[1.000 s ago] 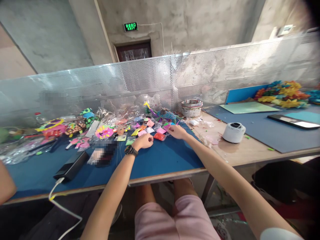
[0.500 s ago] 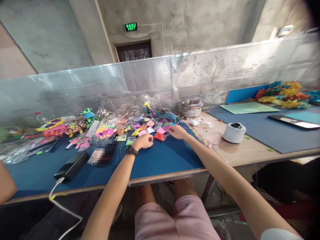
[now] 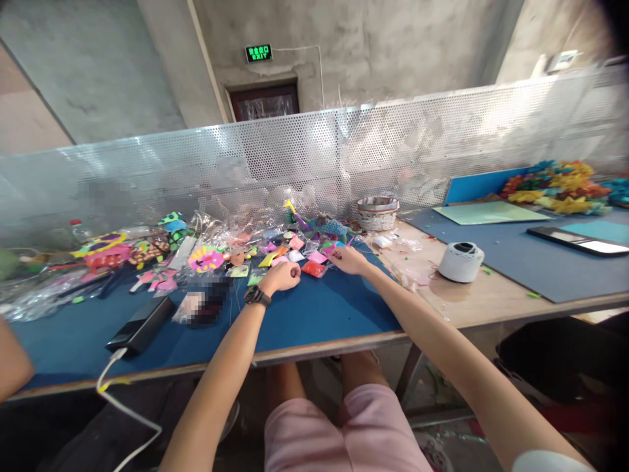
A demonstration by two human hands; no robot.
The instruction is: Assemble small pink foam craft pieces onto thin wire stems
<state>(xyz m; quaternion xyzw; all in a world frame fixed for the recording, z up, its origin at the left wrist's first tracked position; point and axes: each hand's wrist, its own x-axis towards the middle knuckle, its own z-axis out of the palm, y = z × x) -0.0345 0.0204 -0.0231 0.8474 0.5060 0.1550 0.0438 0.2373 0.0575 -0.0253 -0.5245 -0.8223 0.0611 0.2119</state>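
Note:
My left hand (image 3: 284, 276), with a dark watch (image 3: 257, 296) on its wrist, hangs just over the blue mat with its fingers curled into a loose fist. Across from it, my right hand (image 3: 350, 260) has thumb and fingers pinched together beside the small coloured packets. Whatever either hand grips is too small or hidden to make out. Between the hands lies a red packet (image 3: 313, 269). Pink, yellow and orange packets lie just behind, with a pink one (image 3: 295, 242) among them. A blue spotted toy animal (image 3: 328, 227) stands behind the packets.
Several colourful foam figures and clear plastic bags crowd the left, near a pink flower-like piece (image 3: 206, 259). A black power bank (image 3: 140, 326) with a white cable lies at the front left. On the right are a basket (image 3: 377, 213) and a white roll (image 3: 460, 262). A person's arm shows far left.
Hardly anything differs. My left hand has shifted very slightly to the left; my right hand keeps its place and pinched shape.

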